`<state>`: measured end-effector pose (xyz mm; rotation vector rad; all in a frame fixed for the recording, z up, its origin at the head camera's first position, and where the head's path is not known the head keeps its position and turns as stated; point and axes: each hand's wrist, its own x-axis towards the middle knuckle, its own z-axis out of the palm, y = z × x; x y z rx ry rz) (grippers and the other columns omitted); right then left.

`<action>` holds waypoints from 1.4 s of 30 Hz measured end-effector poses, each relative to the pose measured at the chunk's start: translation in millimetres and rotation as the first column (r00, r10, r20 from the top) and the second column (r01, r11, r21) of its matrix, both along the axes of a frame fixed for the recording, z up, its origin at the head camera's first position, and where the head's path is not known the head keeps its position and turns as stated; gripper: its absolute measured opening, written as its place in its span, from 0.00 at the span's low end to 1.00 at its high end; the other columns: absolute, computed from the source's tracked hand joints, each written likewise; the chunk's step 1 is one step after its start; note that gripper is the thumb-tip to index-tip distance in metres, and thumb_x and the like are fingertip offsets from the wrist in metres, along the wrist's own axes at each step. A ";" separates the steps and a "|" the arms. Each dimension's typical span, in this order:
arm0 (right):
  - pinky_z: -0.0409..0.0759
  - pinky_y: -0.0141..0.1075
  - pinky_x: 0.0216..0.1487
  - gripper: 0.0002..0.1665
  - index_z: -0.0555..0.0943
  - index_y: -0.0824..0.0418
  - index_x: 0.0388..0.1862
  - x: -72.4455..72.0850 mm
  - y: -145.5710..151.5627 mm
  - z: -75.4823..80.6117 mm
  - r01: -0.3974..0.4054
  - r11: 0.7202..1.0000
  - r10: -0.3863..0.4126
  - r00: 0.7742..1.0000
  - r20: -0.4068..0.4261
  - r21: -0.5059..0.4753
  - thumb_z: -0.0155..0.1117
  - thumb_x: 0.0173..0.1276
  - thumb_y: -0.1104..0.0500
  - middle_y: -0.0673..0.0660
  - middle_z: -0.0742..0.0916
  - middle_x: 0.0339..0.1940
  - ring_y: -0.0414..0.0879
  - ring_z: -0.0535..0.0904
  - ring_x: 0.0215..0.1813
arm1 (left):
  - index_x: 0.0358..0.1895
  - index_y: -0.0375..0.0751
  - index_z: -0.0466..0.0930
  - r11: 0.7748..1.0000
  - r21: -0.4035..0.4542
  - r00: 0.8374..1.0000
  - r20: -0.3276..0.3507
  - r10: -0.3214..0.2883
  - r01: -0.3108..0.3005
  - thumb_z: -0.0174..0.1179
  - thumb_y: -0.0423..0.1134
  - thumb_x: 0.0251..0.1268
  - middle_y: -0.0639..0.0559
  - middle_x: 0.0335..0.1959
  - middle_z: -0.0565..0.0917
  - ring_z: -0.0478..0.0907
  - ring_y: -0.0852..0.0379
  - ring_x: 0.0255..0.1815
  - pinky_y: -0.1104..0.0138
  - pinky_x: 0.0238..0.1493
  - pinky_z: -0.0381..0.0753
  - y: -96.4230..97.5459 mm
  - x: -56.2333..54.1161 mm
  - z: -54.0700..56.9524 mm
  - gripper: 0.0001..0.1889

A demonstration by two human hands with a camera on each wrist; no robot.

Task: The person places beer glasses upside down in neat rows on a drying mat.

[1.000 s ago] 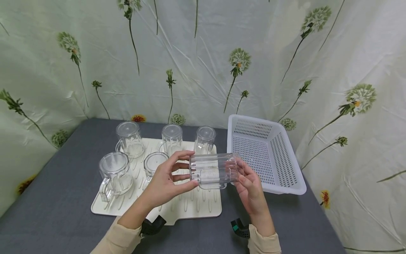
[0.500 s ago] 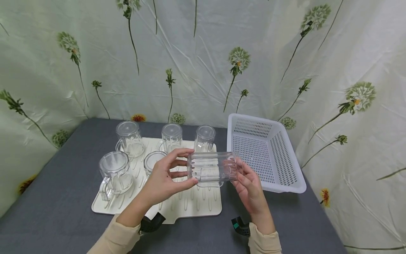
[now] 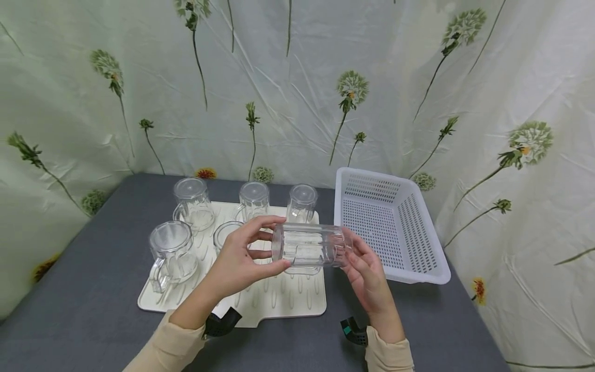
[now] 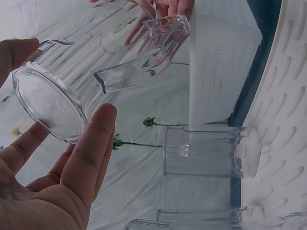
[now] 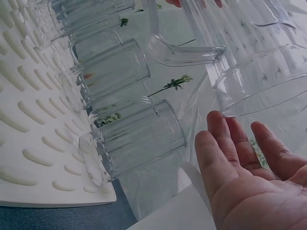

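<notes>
A clear glass-like mug (image 3: pixel 304 248) lies sideways in the air above the front of the white ribbed tray (image 3: pixel 290 305). My left hand (image 3: pixel 241 261) grips its base end (image 4: pixel 50 103), thumb and fingers spread round the edge. At the mouth end is my right hand (image 3: pixel 369 279), palm turned toward the mug; the right wrist view shows its loosely bent fingers (image 5: pixel 216 158) with fingertips right at the rim. The mug's handle (image 4: pixel 136 72) points down toward me in the head view. On the tray, upside-down mugs (image 3: pixel 171 248) stand in two rows, one partly hidden behind my left hand.
A white perforated plastic basket (image 3: pixel 418 230) stands right of the tray, just beyond my right hand. Grey cloth (image 3: pixel 83 289) covers the table. A flower-printed curtain (image 3: pixel 297 103) hangs along the back and right.
The mug has shifted slightly left with my left hand, and its handle side has tipped a little under. My right hand stays nearly in place at the mouth end.
</notes>
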<state>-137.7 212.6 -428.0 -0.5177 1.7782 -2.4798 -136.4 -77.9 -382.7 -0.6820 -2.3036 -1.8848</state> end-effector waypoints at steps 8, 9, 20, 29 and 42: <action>0.79 0.32 0.74 0.33 0.62 0.66 0.81 0.1 1.8 1.8 0.026 1.000 -0.026 1.000 -0.015 0.015 0.55 0.82 0.62 0.51 0.80 0.72 0.44 0.79 0.73 | 0.69 0.60 0.80 0.996 -0.080 0.999 -0.024 0.044 -0.046 0.84 0.37 0.53 0.50 0.57 0.84 0.87 0.49 0.53 0.66 0.46 0.92 -0.3 0.1 3.4 0.38; 0.79 0.33 0.74 0.32 0.64 0.64 0.81 0.3 2.0 2.5 0.030 0.999 -0.030 0.999 -0.015 0.019 0.55 0.82 0.62 0.51 0.80 0.72 0.45 0.79 0.73 | 0.69 0.60 0.80 0.995 -0.090 0.998 -0.029 0.047 -0.050 0.84 0.37 0.53 0.50 0.57 0.84 0.87 0.50 0.53 0.66 0.45 0.92 -0.2 0.0 3.8 0.38; 0.80 0.33 0.73 0.29 0.65 0.62 0.78 0.4 11.8 11.0 0.065 0.994 -0.062 0.997 -0.035 0.087 0.53 0.82 0.65 0.53 0.82 0.70 0.45 0.81 0.71 | 0.69 0.55 0.81 0.984 -0.156 0.996 -0.052 0.077 -0.084 0.85 0.40 0.52 0.52 0.56 0.83 0.87 0.50 0.53 0.67 0.46 0.92 0.2 -1.3 8.2 0.37; 0.80 0.35 0.74 0.31 0.61 0.59 0.80 -3.4 20.2 19.7 0.072 0.988 -0.066 0.997 -0.047 0.134 0.53 0.82 0.65 0.58 0.79 0.72 0.46 0.81 0.72 | 0.68 0.57 0.81 0.975 -0.193 0.994 -0.036 0.107 -0.112 0.85 0.39 0.52 0.52 0.56 0.83 0.86 0.51 0.51 0.68 0.45 0.92 1.8 -2.3 10.7 0.37; 0.80 0.33 0.73 0.29 0.64 0.55 0.79 -6.8 29.7 26.7 0.092 0.980 -0.085 0.995 -0.049 0.173 0.53 0.83 0.64 0.59 0.78 0.72 0.44 0.81 0.72 | 0.68 0.56 0.82 0.954 -0.263 0.990 -0.054 0.132 -0.142 0.84 0.41 0.51 0.52 0.56 0.83 0.84 0.53 0.51 0.71 0.45 0.91 6.4 -4.4 14.0 0.37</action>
